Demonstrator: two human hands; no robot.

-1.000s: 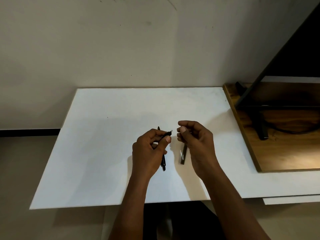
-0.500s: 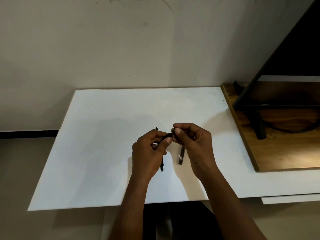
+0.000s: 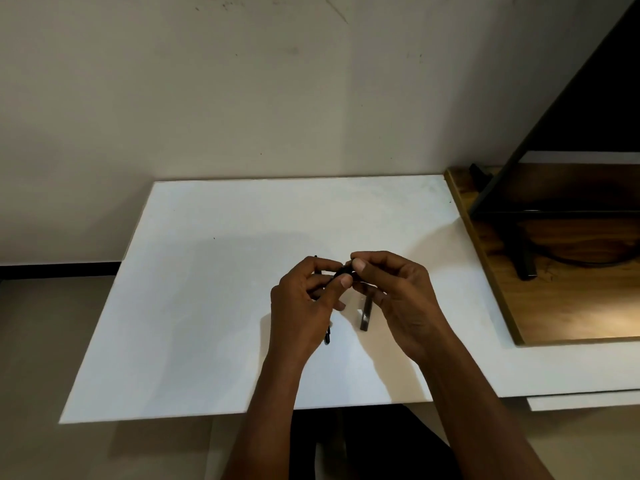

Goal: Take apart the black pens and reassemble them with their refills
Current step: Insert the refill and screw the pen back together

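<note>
Head view is showing both hands together above the white bench (image 3: 207, 323): the left hand (image 3: 304, 306) and right hand (image 3: 398, 299) are each pinching one end of a short black pen part (image 3: 343, 271). A slim black pen (image 3: 327, 336) and a dark barrel piece (image 3: 364, 317) are lying on the bench below.

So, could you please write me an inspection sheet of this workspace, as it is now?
Surface: white tabletop, shadowed around the hands.
Job's things: black pen piece pinched between left hand and right hand. A black pen lies on the tabletop, mostly hidden by the left hand. A dark barrel piece lies to its right, partly behind the right hand.
Clutter: nothing seen.
Grips: both pinch the pen piece, fingertips meeting.
Cables: dark cable on the wooden desk, at right.
Surroundings: scuffed wall behind; black stand leg on the desk.
</note>
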